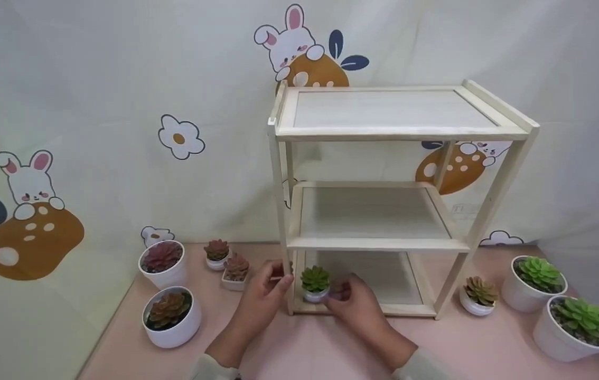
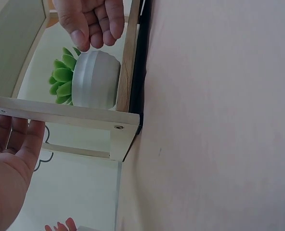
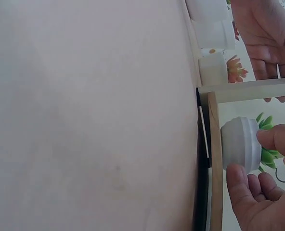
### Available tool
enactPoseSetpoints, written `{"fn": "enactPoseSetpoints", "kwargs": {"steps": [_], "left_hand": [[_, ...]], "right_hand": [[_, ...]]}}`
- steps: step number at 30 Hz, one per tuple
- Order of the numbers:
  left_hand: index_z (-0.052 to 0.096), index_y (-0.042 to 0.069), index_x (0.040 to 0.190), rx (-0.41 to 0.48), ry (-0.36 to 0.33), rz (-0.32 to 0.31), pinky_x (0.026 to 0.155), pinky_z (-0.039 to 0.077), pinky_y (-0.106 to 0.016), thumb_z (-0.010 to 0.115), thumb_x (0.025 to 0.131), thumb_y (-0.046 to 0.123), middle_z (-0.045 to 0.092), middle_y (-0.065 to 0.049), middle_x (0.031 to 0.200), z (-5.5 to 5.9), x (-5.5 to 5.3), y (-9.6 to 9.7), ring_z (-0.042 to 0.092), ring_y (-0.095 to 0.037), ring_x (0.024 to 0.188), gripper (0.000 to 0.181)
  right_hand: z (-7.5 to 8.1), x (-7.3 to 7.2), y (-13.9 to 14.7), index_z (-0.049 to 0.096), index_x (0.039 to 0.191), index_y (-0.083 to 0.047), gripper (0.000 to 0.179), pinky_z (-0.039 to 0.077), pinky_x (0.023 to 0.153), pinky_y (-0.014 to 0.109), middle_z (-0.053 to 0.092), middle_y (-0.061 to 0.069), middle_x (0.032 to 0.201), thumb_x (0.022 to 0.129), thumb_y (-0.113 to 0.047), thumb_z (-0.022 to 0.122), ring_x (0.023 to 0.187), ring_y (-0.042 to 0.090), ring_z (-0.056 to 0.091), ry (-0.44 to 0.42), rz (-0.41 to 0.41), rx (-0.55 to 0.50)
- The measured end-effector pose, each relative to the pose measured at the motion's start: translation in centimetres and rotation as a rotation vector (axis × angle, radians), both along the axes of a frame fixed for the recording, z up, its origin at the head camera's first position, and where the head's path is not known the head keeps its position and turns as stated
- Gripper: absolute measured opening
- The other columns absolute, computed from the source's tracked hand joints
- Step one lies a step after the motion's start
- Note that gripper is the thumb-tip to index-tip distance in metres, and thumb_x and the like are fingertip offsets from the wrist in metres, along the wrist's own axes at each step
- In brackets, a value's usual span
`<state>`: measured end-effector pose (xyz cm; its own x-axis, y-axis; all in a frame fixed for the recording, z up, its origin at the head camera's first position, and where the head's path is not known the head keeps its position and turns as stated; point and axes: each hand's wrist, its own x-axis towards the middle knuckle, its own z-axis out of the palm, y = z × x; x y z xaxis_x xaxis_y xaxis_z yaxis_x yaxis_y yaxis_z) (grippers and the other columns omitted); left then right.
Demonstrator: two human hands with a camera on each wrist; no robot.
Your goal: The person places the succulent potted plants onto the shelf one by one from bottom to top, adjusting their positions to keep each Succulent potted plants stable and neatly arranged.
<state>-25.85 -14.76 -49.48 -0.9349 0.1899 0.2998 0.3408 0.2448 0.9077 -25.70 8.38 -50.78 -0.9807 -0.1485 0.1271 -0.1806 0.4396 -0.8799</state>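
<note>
A green succulent in a small white pot [image 1: 315, 285] stands upright at the left front of the bottom tier of a three-tier wooden shelf [image 1: 376, 244]. My right hand [image 1: 357, 303] is at the pot's right side, fingers loosely bent. In the left wrist view, the right fingertips [image 2: 81, 41] come right up against the pot [image 2: 97, 79] without wrapping round it. My left hand [image 1: 265, 295] holds the shelf's left front post [image 1: 277, 184]. Its fingers [image 2: 22, 134] pass behind that post in the left wrist view, with the thumb mostly out of frame.
On the pink tabletop [image 1: 289, 348], left of the shelf, stand larger potted succulents [image 1: 171, 316] and two small ones [image 1: 236, 272]. To the right are a small brownish succulent [image 1: 480, 295] and two larger green ones [image 1: 577, 327]. A patterned cloth [image 1: 120, 132] hangs behind.
</note>
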Motion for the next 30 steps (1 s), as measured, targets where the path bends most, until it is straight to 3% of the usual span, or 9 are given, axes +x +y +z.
{"fn": "enactPoseSetpoints", "kwargs": {"steps": [9, 18, 30], "left_hand": [[0.06, 0.009, 0.132, 0.001, -0.005, 0.009, 0.11, 0.051, -0.037, 0.061, 0.106, 0.029, 0.063, -0.014, 0.125, 0.1, 0.0, 0.1, 0.059, -0.023, 0.12, 0.034], [0.058, -0.001, 0.134, 0.018, -0.014, 0.004, 0.109, 0.052, -0.038, 0.061, 0.106, 0.027, 0.062, -0.018, 0.125, 0.0, 0.0, 0.2, 0.059, -0.025, 0.12, 0.039], [0.06, 0.005, 0.132, 0.013, -0.018, 0.015, 0.11, 0.051, -0.039, 0.061, 0.105, 0.03, 0.062, -0.02, 0.126, -0.1, 0.0, 0.2, 0.059, -0.024, 0.119, 0.036]], "right_hand": [[0.8, 1.0, 0.9, 0.058, 0.118, 0.006, 0.047, 0.058, 0.089, 0.034, 0.065, 0.019, 0.112, 0.086, -0.017, 0.084, 0.102, 0.024, 0.065, -0.021, -0.022, -0.081], [1.9, 2.4, 2.2, 0.058, 0.125, 0.004, 0.052, 0.058, 0.088, 0.029, 0.066, 0.02, 0.116, 0.086, -0.016, 0.085, 0.104, 0.024, 0.065, -0.041, -0.079, -0.135], [3.6, 4.3, 5.0, 0.058, 0.125, 0.001, 0.048, 0.06, 0.089, 0.027, 0.064, 0.019, 0.121, 0.086, -0.008, 0.085, 0.105, 0.022, 0.066, -0.06, -0.138, -0.231]]}}
